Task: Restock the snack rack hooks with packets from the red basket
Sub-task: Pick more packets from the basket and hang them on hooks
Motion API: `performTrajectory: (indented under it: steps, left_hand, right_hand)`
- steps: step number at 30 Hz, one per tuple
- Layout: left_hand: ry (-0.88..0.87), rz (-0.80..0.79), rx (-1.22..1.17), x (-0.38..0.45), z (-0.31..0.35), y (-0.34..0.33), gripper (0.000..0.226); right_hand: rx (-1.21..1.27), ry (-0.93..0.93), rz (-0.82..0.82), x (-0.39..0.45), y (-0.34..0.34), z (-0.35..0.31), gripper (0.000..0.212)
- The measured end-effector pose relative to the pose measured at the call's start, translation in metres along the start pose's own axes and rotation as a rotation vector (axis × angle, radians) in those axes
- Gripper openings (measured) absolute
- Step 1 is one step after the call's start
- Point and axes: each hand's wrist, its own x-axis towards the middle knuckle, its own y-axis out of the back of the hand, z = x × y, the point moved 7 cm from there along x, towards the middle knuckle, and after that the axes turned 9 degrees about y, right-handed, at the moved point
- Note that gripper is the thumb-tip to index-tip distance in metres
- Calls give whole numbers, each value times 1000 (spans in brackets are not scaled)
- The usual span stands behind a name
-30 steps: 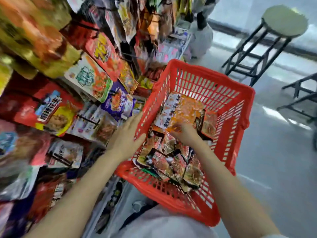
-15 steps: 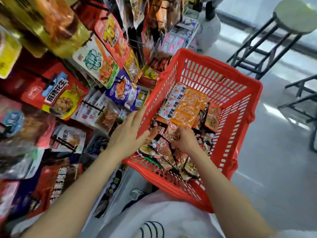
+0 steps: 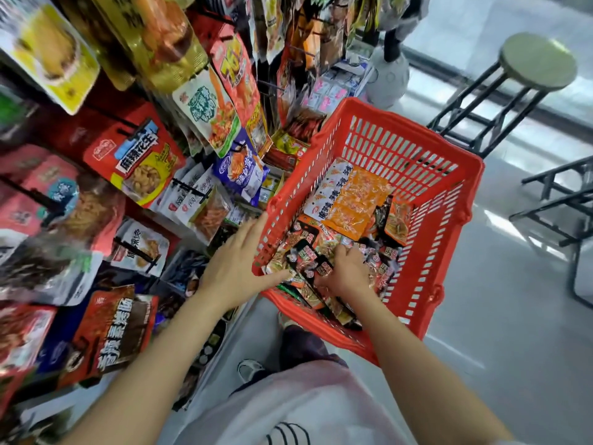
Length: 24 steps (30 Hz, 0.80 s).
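The red basket (image 3: 426, 175) stands in the middle of the head view, with several snack packets inside. A large orange packet (image 3: 353, 203) lies toward its far side. Small red-and-black packets (image 3: 308, 258) are piled at the near side. My left hand (image 3: 237, 268) rests flat against the basket's near-left corner, fingers straight, thumb over the rim. My right hand (image 3: 346, 271) is inside the basket, fingers curled round the small packets in the pile. The snack rack (image 3: 144, 162) fills the left side, its hooks hung with many packets.
A round-topped stool (image 3: 539, 62) on black legs stands at the far right, with more black frame legs (image 3: 564, 200) beside it. Grey floor lies to the right of the basket. My shoe (image 3: 250, 369) shows below the basket.
My right hand has drawn back from the orange packet to the pile of small packets at the near side and closed on them. The left hand has stayed on the basket's corner.
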Motion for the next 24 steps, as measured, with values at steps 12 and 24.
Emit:
performTrajectory:
  steps: [12, 24]
  left_hand:
    - [32, -46, -47, -5, -1, 1, 127]
    - [26, -38, -34, -1, -6, -5, 122]
  right_hand:
    - [658, -45, 167, 12, 18, -5, 73]
    - [543, -38, 39, 15, 9, -12, 50]
